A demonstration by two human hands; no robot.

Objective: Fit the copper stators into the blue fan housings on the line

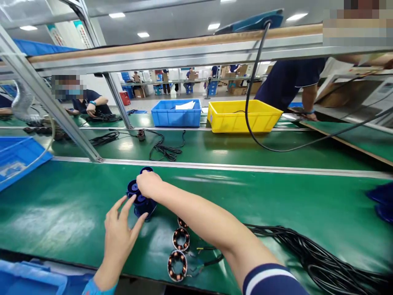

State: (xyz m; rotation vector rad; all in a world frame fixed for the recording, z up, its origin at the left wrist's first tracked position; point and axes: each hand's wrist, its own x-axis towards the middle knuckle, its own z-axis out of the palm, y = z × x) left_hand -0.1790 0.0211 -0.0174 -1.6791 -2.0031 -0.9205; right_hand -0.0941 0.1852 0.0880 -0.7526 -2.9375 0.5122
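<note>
Blue cups: a close cluster of blue cups [140,208] stands on the green tabletop [76,196], open ends up, between the two hands.
Right hand: the right hand [150,184] reaches over the rear cups; its fingers are hidden, so whether its grip holds one cannot be told.
Left hand: the left hand [118,235] has a wide grip, fingers and thumb spread beside the front cup — contact is unclear.
Copper rings: three copper-wound rings [180,248] lie in a row, near the black cables [302,248].
Progress: the cups are grouped, their handling apparently unfinished — these rings lie outside them.
</note>
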